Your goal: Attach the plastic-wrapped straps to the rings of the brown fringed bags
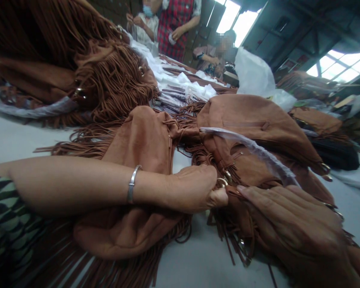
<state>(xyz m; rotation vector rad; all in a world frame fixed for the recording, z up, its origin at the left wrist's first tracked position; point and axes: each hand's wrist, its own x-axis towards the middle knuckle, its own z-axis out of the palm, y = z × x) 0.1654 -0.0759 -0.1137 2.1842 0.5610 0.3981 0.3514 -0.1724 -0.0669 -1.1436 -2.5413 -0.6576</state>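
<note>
My left hand (198, 188), with a silver bangle at the wrist, reaches across a brown fringed bag (138, 138). Its fingers are closed on a gold ring (222, 183) beside a second brown bag (243, 112). To the right, my right hand (297, 224) lies over the second bag's lower part, its fingers together and pressed on a brown strap (235, 191) next to the ring. A plastic-wrapped handle (258, 152) arches above the hands. The palm side of my right hand is hidden.
More fringed brown bags (114, 76) are piled at the left. White wrapping (255, 72) and brown pieces cover the far table. Several people, one in a red checked apron (175, 24), are beyond it. A black item (333, 152) lies at the right.
</note>
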